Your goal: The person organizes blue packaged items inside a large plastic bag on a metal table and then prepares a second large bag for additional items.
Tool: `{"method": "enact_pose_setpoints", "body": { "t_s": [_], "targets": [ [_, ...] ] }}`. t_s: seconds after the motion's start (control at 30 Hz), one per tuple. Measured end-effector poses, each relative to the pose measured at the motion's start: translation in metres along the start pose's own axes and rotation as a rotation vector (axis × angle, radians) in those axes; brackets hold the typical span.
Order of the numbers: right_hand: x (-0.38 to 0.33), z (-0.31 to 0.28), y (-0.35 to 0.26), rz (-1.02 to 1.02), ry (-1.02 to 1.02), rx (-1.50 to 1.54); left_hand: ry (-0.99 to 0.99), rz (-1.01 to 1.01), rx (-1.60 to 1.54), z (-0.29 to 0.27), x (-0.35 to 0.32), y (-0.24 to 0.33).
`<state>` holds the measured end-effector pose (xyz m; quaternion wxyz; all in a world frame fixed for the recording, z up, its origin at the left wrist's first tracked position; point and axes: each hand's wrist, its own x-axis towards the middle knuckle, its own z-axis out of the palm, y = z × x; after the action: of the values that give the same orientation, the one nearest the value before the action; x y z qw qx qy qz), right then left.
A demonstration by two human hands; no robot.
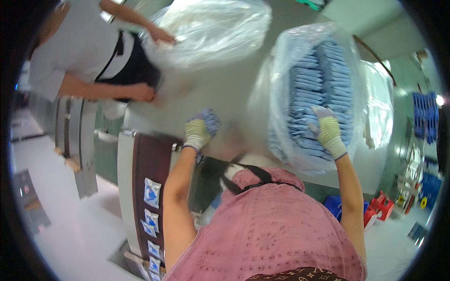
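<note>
My right hand (328, 129), in a pale glove with yellow-green bands, rests on rows of light blue packets (307, 79) inside a large clear plastic bag (281, 51). Its thumb and fingers are apart, touching the packets' tops. My left hand (201, 129), in a similar glove, is over the near edge of the grey table (211, 84), close to the end of a dark conveyor belt (154, 159). Those fingers are curled in and bluish; whatever they may hold cannot be made out.
Several small white-and-blue packets (152, 193) lie along the belt. Across the table, a person (79, 51) handles another clear plastic bag (220, 33). Red crates (380, 206) stand on the floor at the right, near a blue container (333, 206).
</note>
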<state>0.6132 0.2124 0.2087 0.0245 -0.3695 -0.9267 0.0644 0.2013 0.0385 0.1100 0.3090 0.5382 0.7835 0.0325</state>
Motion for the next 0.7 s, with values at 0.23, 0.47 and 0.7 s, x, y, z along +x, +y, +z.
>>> {"method": "enact_pose_setpoints", "body": {
  "t_s": [0.23, 0.47, 0.7],
  "targets": [
    [-0.007, -0.011, 0.001, -0.004, -0.062, 0.01, 0.011, 0.492, -1.601, -0.085, 0.01, 0.18],
    [-0.018, -0.011, 0.004, -0.086, 0.058, -0.005, 0.426, 0.693, -0.455, -0.054, 0.07, 0.344],
    [-0.032, -0.033, 0.016, -0.07, 0.399, 0.388, 0.285, 0.77, 0.406, -0.029, 0.059, 0.358]
  ]
}}
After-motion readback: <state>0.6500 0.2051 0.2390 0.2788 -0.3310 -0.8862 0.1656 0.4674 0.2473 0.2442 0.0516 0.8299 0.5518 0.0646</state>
